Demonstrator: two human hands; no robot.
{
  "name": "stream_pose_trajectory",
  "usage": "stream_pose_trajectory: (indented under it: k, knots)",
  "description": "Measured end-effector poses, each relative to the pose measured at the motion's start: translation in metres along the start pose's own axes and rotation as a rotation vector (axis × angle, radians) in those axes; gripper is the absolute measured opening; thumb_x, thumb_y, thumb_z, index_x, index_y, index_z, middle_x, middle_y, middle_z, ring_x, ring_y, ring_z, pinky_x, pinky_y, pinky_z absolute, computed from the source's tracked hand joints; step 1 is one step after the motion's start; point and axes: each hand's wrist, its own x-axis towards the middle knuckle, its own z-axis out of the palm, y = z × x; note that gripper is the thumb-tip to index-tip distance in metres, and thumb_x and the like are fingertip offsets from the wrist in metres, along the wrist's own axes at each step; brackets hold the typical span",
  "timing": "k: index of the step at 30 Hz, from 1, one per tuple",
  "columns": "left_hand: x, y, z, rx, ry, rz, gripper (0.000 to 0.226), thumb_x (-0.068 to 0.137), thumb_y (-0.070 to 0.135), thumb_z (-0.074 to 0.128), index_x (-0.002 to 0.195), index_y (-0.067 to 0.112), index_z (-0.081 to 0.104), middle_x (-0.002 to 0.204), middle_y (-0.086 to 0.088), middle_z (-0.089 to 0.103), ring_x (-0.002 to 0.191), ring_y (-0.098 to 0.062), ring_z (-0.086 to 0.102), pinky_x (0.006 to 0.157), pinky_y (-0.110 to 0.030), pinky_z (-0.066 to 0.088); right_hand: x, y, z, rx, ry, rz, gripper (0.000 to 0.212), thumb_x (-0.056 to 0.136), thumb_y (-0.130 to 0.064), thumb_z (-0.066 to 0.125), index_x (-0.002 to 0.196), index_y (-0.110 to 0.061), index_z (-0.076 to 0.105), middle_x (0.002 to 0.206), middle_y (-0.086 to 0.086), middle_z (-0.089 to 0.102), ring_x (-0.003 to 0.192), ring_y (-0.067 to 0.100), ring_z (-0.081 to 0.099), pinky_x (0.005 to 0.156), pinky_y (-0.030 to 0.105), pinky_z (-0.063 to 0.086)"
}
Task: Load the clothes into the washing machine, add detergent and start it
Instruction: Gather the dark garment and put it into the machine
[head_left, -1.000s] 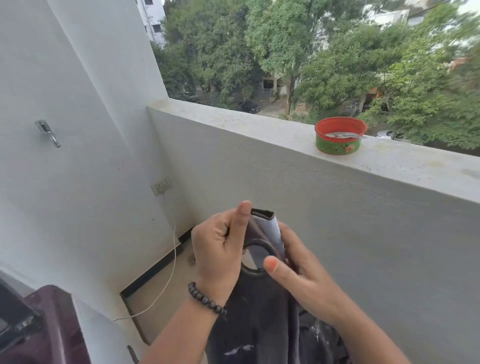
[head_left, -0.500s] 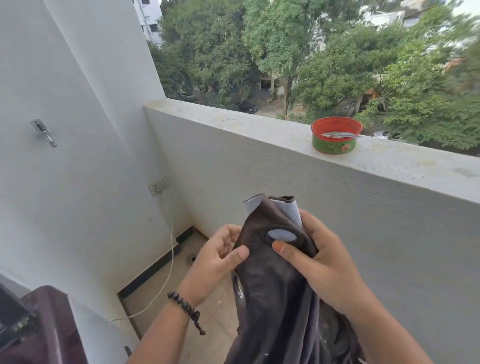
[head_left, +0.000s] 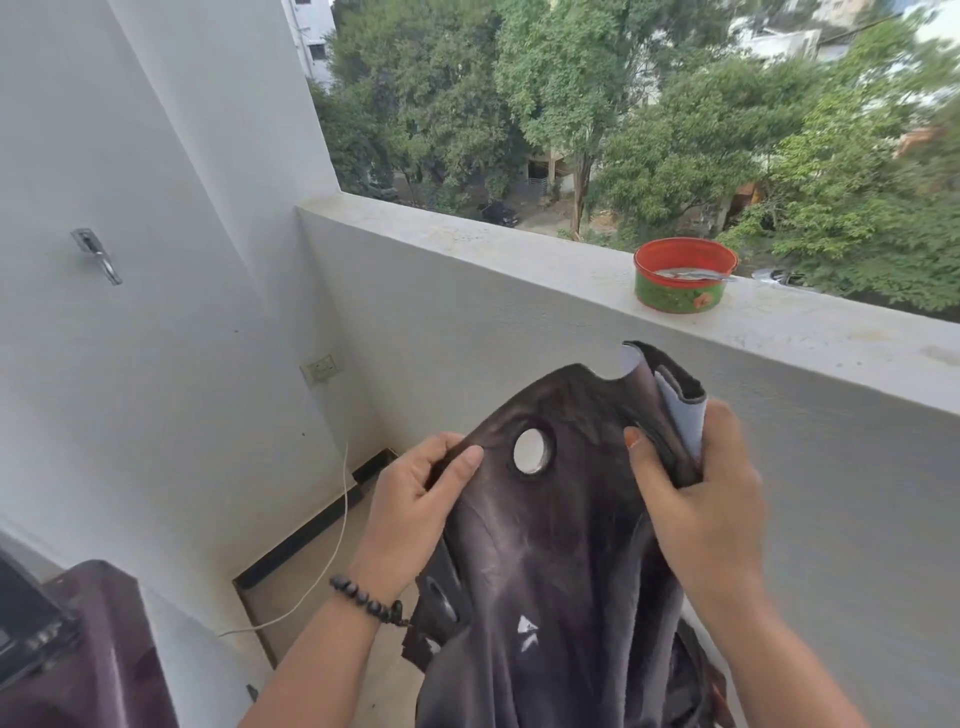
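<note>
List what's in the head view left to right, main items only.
Washing machine → wall bracket → wall socket → left hand → dark cloth → right hand. The red tub on the parapet overlaps, so it is left out.

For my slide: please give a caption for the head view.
Both hands, left and right, hold up a dark cloth on a balcony.

Bright, even daylight, coming from the open side over the parapet ledge (head_left: 519, 244); overcast feel, no hard shadows. White walls (head_left: 156, 312) evenly lit, no glare. Sky blown out at top right. Motion blur on the trees (head_left: 857, 182) at right edge. Wide-angle bending: wall edges and ledge curve outward. Dark cloth (head_left: 561, 545) holds soft detail; centre reasonably sharp.
</note>
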Motion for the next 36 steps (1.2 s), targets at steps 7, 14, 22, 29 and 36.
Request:
stream_pose_trajectory:
  k: [7,14,22,29,36]
  knots:
    - [0.007,0.039,0.025,0.107,-0.175,0.19,0.018,0.096,0.031,0.056,0.1,0.02,0.069,0.09,0.008,0.071,0.085,-0.006,0.066,0.078,-0.022,0.052,-0.022,-0.005,0.016,0.128,-0.417,0.109,0.055,0.076,-0.011,0.063,0.108,-0.05,0.04,0.097,-0.016,0.061,0.089,0.006,0.062,0.076,0.023,0.05]
    - [0.01,0.046,0.016,-0.012,-0.381,0.085,0.014,0.094,0.028,0.063,0.093,0.017,0.072,0.085,0.007,0.069,0.081,-0.007,0.063,0.073,-0.024,0.052,-0.009,0.001,-0.015,0.436,-0.885,0.295,0.085,0.073,-0.022,0.082,0.143,-0.036,0.035,0.137,-0.017,0.056,0.128,0.006,0.052,0.097,0.024,0.047]
    - [0.008,0.052,0.031,0.098,-0.399,0.227,0.006,0.082,0.016,0.076,0.088,0.016,0.076,0.087,0.009,0.072,0.086,-0.008,0.067,0.08,-0.026,0.052,-0.009,0.001,-0.008,0.429,-0.934,0.313,0.097,0.061,-0.015,0.09,0.142,-0.03,0.039,0.14,-0.013,0.054,0.132,0.01,0.049,0.108,0.035,0.043]
    - [0.01,0.051,0.032,0.211,-0.224,0.349,0.022,0.071,0.029,0.085,0.084,0.027,0.067,0.078,0.011,0.055,0.071,-0.005,0.054,0.068,-0.019,0.046,-0.018,0.008,0.007,0.438,-0.622,0.349,0.04,0.077,0.011,0.07,0.105,-0.018,0.072,0.097,0.011,0.075,0.091,0.02,0.071,0.075,0.03,0.056]
    - [0.0,0.0,0.016,-0.001,-0.24,0.005,0.037,0.066,0.033,0.087,0.093,0.025,0.063,0.088,0.01,0.069,0.083,-0.01,0.064,0.076,-0.024,0.052,0.0,0.001,-0.008,0.349,-0.453,0.189,0.034,0.075,0.01,0.074,0.09,-0.02,0.076,0.083,0.022,0.071,0.079,0.036,0.07,0.071,0.052,0.056]
